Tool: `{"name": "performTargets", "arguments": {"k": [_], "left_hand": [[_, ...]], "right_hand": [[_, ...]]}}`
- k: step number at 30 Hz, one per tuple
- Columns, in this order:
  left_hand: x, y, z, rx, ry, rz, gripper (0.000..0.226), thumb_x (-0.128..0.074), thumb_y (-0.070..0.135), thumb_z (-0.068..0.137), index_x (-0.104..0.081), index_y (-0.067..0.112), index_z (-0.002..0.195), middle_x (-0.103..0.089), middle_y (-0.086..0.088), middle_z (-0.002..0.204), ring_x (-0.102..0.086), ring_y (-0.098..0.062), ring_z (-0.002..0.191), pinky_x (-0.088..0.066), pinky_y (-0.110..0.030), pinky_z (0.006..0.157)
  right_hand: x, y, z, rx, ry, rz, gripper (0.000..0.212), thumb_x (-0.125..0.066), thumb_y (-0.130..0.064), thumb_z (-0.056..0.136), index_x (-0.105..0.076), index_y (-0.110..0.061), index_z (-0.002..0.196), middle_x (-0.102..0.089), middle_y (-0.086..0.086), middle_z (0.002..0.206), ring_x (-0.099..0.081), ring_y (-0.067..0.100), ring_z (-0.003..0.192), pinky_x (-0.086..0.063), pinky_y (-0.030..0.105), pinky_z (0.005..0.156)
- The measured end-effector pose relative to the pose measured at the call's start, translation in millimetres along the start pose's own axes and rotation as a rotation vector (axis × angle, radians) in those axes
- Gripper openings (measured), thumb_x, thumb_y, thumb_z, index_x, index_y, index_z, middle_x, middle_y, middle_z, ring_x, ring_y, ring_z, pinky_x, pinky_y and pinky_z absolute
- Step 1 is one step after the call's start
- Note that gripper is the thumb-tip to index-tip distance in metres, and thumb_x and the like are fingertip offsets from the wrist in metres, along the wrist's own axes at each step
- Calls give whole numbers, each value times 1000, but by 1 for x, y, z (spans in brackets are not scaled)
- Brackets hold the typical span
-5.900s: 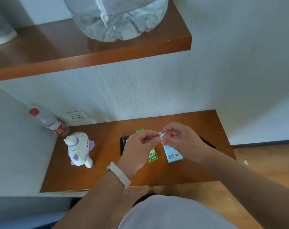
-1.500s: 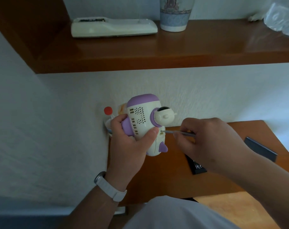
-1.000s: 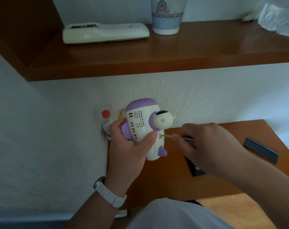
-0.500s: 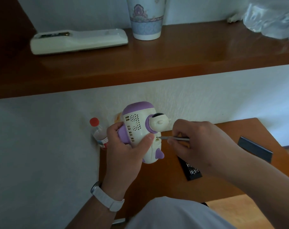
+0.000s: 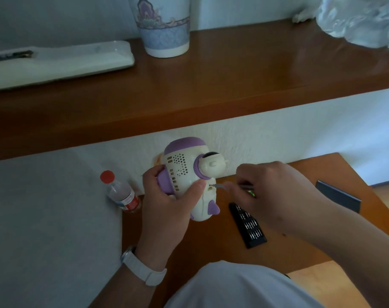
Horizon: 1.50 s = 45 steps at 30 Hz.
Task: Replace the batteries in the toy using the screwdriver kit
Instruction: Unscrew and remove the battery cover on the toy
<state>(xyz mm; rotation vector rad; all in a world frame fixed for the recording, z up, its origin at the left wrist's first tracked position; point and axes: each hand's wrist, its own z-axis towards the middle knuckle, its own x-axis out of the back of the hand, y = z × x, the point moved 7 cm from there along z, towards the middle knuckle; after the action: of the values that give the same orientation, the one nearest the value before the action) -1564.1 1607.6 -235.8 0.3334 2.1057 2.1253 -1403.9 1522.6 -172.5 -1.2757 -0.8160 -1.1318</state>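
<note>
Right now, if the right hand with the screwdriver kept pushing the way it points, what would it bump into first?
The toy. The right hand aims the screwdriver leftward, and its tip already seems to sit in a small slot on the toy's side. Behind that is the left hand, holding the toy.

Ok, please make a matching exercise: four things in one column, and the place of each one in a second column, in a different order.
Things:
1. toy
2. cup
3. bottle
4. bit tray

Places:
A. on the upper shelf
B. on the table, under the right hand
C. in the left hand
D. against the wall, left of the left hand

Pairs: 1-C, 2-A, 3-D, 4-B
</note>
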Motion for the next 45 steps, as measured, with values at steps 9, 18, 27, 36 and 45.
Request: {"name": "performTargets", "arguments": {"k": [9,18,27,36,45], "left_hand": [[-8,-3,7,19,-25,18,61,-85,18,68,-46,36,111,-65,17,107,-69,6,88,-55,-14,61],[8,-18,8,47,-13,18,57,-85,16,71,-46,35,109,-67,17,104,-71,2,89,-57,-17,64],[4,-16,10,49,-51,21,60,-85,21,68,-45,38,109,-65,20,102,-69,7,87,-56,-14,62],[0,-19,11,47,-51,-36,69,-81,35,57,-48,26,117,-67,15,108,-71,0,93,-57,-17,66],[6,-23,15,37,-24,-5,56,-85,13,71,-48,30,109,-70,21,96,-71,3,86,-56,-15,64]], "right_hand": [[4,0,7,-85,-108,82,14,-50,-44,93,-48,-31,88,-55,-12,68,-53,7,58,-49,29,54],[-12,-2,17,-99,-84,-43,63,-24,-62,88,-62,-16,68,-56,0,52,-55,15,45,-43,29,44],[-11,-5,15,-91,-141,-13,36,-45,-55,91,-51,-23,75,-53,-6,63,-52,10,55,-39,27,50],[-9,-5,14,-63,-51,-71,50,-34,-58,89,-59,-19,73,-55,-4,55,-53,13,46,-43,26,43],[-14,-5,19,1,-54,-86,44,-37,-53,89,-45,-20,61,-40,-7,47,-38,7,39,-21,22,42]]}}
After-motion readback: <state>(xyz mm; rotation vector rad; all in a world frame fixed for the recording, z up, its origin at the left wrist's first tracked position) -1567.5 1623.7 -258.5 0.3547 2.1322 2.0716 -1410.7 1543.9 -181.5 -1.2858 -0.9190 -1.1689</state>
